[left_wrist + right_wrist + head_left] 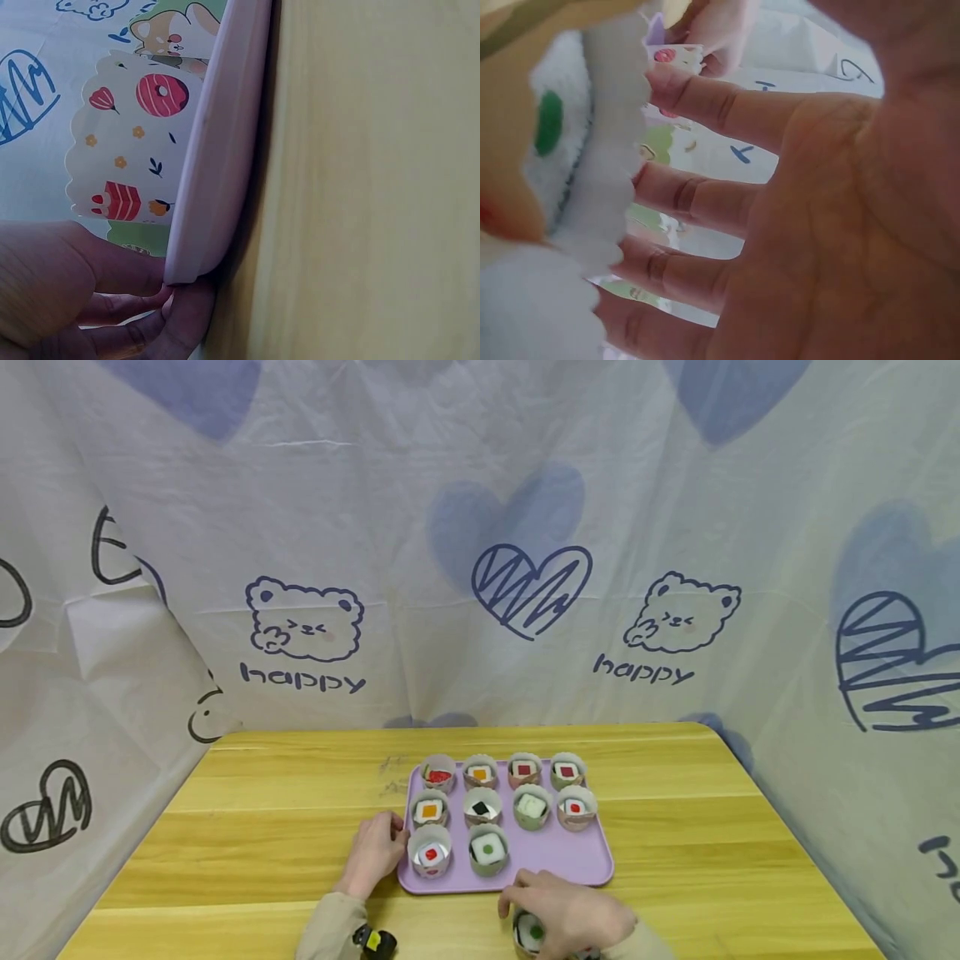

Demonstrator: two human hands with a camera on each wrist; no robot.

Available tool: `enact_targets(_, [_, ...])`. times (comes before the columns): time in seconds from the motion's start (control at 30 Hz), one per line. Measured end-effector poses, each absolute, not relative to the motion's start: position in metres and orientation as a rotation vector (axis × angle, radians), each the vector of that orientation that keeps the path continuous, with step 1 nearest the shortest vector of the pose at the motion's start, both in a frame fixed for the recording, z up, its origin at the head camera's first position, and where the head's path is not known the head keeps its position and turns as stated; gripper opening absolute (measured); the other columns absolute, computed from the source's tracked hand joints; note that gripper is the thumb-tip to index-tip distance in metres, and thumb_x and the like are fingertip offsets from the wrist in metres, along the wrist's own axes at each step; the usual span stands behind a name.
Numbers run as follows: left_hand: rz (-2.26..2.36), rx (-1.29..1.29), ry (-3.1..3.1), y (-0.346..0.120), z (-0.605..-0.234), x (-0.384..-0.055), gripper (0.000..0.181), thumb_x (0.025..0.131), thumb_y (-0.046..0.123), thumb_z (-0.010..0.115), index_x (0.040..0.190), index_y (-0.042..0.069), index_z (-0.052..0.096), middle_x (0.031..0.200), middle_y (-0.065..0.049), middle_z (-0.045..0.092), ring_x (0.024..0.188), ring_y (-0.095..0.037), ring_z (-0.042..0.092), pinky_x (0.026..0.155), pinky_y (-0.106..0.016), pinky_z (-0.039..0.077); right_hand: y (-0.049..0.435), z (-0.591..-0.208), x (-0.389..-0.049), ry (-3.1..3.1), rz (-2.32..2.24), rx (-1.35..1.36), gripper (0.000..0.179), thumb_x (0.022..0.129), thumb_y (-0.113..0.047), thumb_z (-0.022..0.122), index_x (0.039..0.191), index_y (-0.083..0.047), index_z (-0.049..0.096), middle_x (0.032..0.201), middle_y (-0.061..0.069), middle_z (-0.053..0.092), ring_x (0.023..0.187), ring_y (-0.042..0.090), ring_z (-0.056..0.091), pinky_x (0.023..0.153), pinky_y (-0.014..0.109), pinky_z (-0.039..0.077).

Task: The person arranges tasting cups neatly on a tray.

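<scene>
My left hand [377, 852] grips the left edge of a lavender tray [558, 860], thumb on one side of the rim and fingers on the other in the left wrist view. Paper cups stand in rows on the tray, each with a small sushi-like piece; a white cup with a red-centred piece [431, 855] is nearest that hand. In front of the tray, my right hand [564, 910] holds a paper cup [522, 935] containing a white, green-centred sushi roll [549, 124]. Its fingertips lie along the scalloped rim in the right wrist view. My thumb hides part of that cup.
Another white paper cup [532, 300] sits beside the held one, mostly out of the head view. The wooden table [285, 827] is ringed by a hanging patterned cloth [420, 635]. A black wrist strap [375, 941] is on the left sleeve.
</scene>
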State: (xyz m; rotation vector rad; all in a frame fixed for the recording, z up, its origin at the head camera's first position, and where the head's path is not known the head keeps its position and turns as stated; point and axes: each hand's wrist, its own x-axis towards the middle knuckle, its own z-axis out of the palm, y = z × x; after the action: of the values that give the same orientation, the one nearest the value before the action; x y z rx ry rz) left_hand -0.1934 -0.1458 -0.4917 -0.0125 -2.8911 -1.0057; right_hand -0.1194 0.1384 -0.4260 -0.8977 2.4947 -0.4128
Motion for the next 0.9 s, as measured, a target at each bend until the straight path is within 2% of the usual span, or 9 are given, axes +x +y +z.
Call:
enact_targets(0.17, [-0.992, -0.022, -2.885, -0.146, -0.492, -0.193, 0.007, 0.088, 0.005, 0.066, 0.088, -0.002, 0.066, 0.076, -0.008, 0.065, 0.068, -0.017, 0.057, 0.061, -0.03, 0.046, 0.134, -0.43, -0.118, 2.479, -0.379, -0.831, 0.039, 0.078, -0.035, 0.086, 0.107, -0.037, 0.06, 0.102, -0.019, 0.05, 0.091, -0.001, 0.045, 0.079, 0.021, 0.046])
enact_targets(0.43, [-0.997, -0.008, -2.903, -0.145, -0.493, -0.194, 0.008, 0.089, 0.005, 0.065, 0.09, -0.002, 0.066, 0.078, -0.009, 0.065, 0.069, -0.017, 0.057, 0.061, -0.029, 0.046, 0.131, -0.437, -0.116, 2.508, -0.359, -0.852, 0.035, 0.079, -0.04, 0.084, 0.103, -0.034, 0.059, 0.097, -0.019, 0.048, 0.087, 0.001, 0.045, 0.076, 0.021, 0.045])
enact_targets(0.9, [-0.993, -0.012, -2.883, -0.146, -0.493, -0.194, 0.007, 0.088, 0.005, 0.066, 0.089, -0.002, 0.066, 0.078, -0.009, 0.066, 0.07, -0.018, 0.058, 0.062, -0.03, 0.047, 0.13, -0.441, -0.116, 2.552, -0.299, -0.845, 0.034, 0.078, -0.028, 0.086, 0.096, -0.031, 0.058, 0.092, -0.017, 0.048, 0.084, 0.003, 0.043, 0.076, 0.021, 0.044])
